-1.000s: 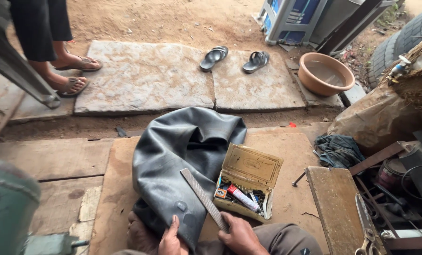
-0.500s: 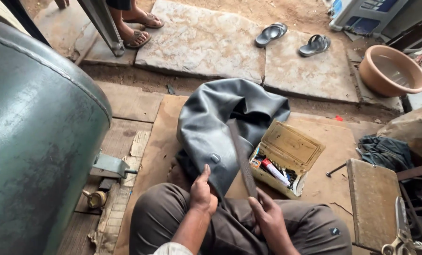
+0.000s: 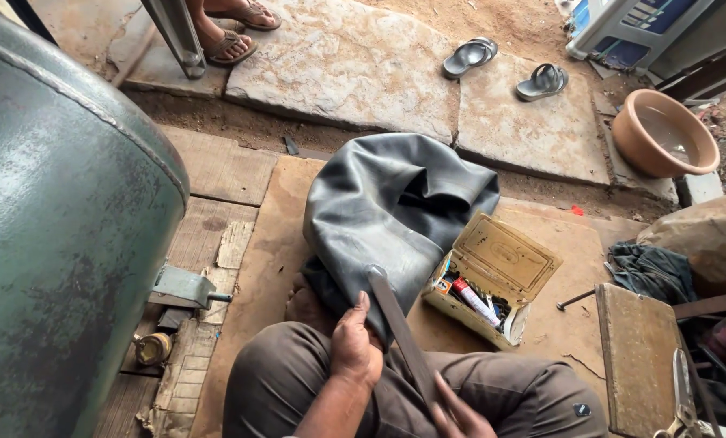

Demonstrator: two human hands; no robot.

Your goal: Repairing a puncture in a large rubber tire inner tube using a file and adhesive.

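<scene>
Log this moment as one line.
left hand: holds inner tube | right hand: grips flat file | open tin box beside tube

Outdoor yard, daylight, no hard shadows. Ground = packed dirt w/ flat stone slabs at 12 o'clock, wood boards and brown sheet toward centre. Big green metal tank fills 9 o'clock. Grey sandals at 1 o'clock. Clay basin at 2 o'clock. Sandalled feet of another person at 11 o'clock. Small wood bench at 4 o'clock.

Head view, steeply down, close over lap
</scene>
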